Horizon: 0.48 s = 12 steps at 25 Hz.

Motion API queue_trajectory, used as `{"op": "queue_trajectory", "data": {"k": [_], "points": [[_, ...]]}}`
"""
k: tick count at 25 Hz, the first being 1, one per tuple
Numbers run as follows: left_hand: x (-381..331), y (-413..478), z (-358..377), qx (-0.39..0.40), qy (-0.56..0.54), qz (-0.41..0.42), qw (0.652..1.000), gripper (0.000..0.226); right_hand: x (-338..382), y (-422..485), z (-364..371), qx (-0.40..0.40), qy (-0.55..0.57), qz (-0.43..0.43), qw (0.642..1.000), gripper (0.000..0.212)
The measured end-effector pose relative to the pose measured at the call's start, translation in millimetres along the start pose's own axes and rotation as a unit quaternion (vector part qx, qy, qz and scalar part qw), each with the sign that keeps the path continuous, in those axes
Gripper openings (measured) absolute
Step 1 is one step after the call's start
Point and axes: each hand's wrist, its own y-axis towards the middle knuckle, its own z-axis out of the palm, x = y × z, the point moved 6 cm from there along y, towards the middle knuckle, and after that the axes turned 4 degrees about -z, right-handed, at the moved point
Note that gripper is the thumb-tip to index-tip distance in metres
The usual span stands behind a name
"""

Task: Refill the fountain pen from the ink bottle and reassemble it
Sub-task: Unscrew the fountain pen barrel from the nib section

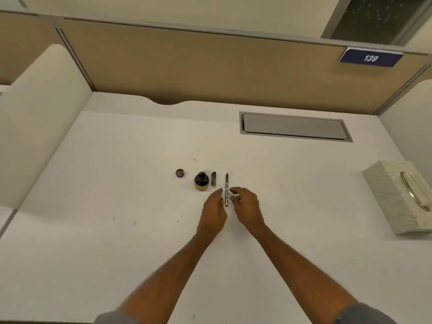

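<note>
Four small things sit in a loose row on the white desk (98, 183): one bottle lid (180, 173) at the left end, one ink bottle (201, 181) with its mouth uncovered, one short dark pen cap (213, 178) just beside the bottle, and one fountain pen (226, 189) at the right end. One tissue box (397, 199) stands well apart at the desk's right edge.

The pen is slim, dark grey with a pale pattern along its barrel. It lies flat, its pointed tip toward the partition and its blunt end toward the person.

Two bare hands flank the pen's near half. The left hand (214, 212) lies close on its left side, the right hand (246, 206) on its right, fingers loosely spread and slightly curled. Neither hand holds anything; whether a fingertip touches the barrel I cannot tell.
</note>
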Motion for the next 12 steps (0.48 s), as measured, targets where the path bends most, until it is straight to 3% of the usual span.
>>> {"op": "queue_trajectory", "data": {"k": [7,9,12], "points": [[3,17,18,-0.020,-0.151,-0.142,0.978,0.046,-20,21,2,0.029,0.105,0.114,0.987,0.030],[6,18,25,-0.022,-0.238,-0.189,0.952,0.046,-25,21,-2,0.041,0.131,0.138,0.981,0.030],[0,15,29,-0.022,-0.393,-0.253,0.883,0.026,-31,18,-11,0.052,0.178,0.162,0.969,0.028]]}}
